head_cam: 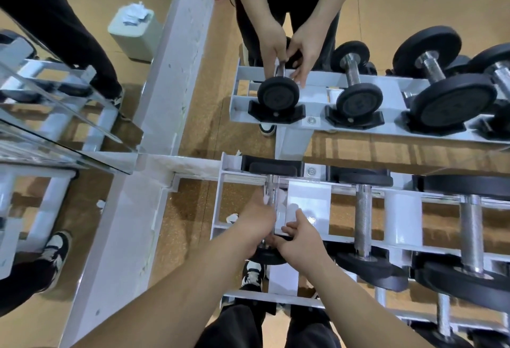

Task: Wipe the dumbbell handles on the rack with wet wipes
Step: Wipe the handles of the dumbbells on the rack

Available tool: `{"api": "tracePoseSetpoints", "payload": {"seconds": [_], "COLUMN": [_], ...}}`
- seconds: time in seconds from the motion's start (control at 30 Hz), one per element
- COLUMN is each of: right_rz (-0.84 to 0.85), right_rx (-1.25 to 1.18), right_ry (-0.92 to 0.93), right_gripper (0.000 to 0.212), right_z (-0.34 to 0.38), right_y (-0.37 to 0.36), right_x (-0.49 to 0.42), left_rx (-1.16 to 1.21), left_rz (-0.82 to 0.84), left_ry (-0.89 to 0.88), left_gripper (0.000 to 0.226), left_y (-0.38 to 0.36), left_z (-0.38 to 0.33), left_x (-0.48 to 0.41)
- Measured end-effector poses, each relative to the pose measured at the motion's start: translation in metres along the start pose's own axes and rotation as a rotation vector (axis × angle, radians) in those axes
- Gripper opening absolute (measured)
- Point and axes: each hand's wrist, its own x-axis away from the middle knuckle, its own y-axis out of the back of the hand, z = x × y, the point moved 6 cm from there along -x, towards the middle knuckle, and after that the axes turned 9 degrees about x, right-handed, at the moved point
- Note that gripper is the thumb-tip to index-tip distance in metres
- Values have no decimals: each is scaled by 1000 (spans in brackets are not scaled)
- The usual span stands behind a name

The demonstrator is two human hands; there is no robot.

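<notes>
The leftmost dumbbell's chrome handle [271, 189] lies across the top rails of the white rack [309, 204], with black heads at both ends. My left hand [255, 222] grips this handle from the left. A white wet wipe [280, 209] runs along the handle's right side. My right hand [300, 241] holds the wipe's near end with curled fingers, its thumb raised. The part of the handle under both hands is hidden. A mirror ahead repeats both hands on the same dumbbell.
More dumbbells [363, 220] with knurled handles fill the rack to the right and the lower tier [444, 317]. A mirror wall and a white pillar base [129, 226] stand to the left. Paper scraps [231, 218] lie on the cork floor. A reflected bin [135, 31] holds used wipes.
</notes>
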Motion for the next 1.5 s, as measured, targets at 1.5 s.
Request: {"api": "tracePoseSetpoints", "payload": {"seconds": [1.5], "right_rz": [718], "right_rx": [-1315], "right_ry": [12], "right_gripper": [113], "right_z": [63], "right_y": [43], "right_x": [79], "left_rx": [679], "left_rz": [661], "left_ry": [48], "left_gripper": [58], "left_y": [14], "left_z": [-22], "left_x": [75]}}
